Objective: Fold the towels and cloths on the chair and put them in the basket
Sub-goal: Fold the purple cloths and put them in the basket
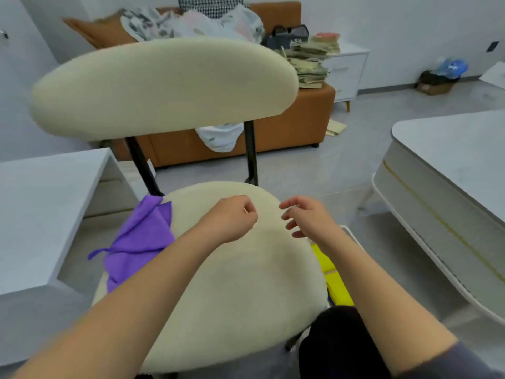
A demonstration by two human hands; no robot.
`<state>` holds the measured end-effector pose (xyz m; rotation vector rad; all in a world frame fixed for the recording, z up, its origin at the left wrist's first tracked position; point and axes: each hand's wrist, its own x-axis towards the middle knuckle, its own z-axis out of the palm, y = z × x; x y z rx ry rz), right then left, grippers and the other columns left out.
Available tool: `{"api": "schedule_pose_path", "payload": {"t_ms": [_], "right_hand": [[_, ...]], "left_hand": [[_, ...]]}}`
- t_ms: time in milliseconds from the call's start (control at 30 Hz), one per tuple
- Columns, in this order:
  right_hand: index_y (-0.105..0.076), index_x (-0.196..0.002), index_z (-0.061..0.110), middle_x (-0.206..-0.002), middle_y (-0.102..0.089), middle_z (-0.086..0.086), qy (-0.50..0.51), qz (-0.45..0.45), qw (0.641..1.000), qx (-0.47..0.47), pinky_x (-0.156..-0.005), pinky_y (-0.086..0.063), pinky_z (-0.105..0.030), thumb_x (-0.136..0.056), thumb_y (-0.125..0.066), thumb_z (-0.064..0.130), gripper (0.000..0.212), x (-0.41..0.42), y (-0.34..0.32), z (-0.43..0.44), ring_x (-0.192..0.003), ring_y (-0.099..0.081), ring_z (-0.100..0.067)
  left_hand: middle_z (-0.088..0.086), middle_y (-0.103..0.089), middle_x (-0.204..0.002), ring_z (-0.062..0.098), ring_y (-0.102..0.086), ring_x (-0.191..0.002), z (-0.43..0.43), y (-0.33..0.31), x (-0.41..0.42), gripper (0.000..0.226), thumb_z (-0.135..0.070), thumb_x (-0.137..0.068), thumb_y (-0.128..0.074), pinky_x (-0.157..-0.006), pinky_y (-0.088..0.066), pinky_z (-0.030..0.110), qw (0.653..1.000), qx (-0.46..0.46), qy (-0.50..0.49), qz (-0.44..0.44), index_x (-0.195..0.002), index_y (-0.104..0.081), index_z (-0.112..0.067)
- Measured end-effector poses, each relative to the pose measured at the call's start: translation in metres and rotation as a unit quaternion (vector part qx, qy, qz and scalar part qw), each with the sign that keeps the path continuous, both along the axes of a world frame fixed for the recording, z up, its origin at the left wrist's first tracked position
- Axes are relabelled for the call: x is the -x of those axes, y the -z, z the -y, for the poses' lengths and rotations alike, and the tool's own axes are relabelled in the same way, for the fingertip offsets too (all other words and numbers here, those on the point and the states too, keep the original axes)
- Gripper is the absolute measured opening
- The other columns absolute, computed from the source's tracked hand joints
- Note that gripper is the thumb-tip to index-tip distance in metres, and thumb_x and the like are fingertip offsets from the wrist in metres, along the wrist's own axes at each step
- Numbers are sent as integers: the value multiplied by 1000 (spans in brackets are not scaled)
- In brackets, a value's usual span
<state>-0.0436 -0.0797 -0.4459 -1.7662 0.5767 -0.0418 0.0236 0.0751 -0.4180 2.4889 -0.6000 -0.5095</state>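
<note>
While both my hands hover over the cream chair (232, 283) seat, neither one's holding anything: left hand (232, 218) is curled loosely, right hand (306, 216) has its fingers spread a bit. 1 purple cloth (142, 239) lies crumpled on the seat's left edge, hanging off. Yellow cloths (334, 280) sit in the basket (352, 236) just right of the chair, mostly hidden.

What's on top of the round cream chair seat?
A crumpled purple cloth lies on the cushioned cream seat's left edge, partly hanging off. Both bare hands hover above. The forearms cover part of the cloth and seat.
</note>
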Motion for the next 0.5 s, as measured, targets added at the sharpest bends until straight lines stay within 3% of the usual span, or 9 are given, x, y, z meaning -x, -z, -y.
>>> {"api": "schedule_pose_path", "payload": {"t_ms": [167,267,400,500], "right_hand": [[-63,-93,20,-93,-65,-1,-103,-8,995,16,-58,-46,-24,-87,-44,7,24,-32,5,-91,-71,-58,-13],[-63,-95,19,-93,-64,-1,-140,-30,990,5,-54,-45,-22,-87,-44,8,23,-50,24,-123,-68,-58,-12],[-62,-93,19,-88,-65,-2,-171,-32,984,25,-48,-43,-18,-87,-46,7,20,-63,43,-135,-63,-55,-10],[-61,-91,20,-85,-64,2,-160,-33,987,2,-52,-46,-22,-88,-47,6,20,-66,45,-130,-66,-57,-13]], "left_hand": [[3,-59,-108,24,-54,-102,-114,25,-20,17,-19,-87,-47,-81,-46,37,970,-106,-116,184,-100,-58,-19],[6,-53,-116,28,-48,-108,-141,51,-25,27,-8,-85,-46,-84,-41,39,965,-122,-150,179,-110,-56,-16],[0,-50,-121,24,-46,-111,-147,81,-28,36,-6,-85,-45,-85,-38,36,967,-129,-120,184,-116,-54,-22],[0,-56,-112,23,-50,-104,-142,82,-34,27,-7,-88,-45,-79,-38,35,959,-124,-120,223,-107,-59,-21]]}}
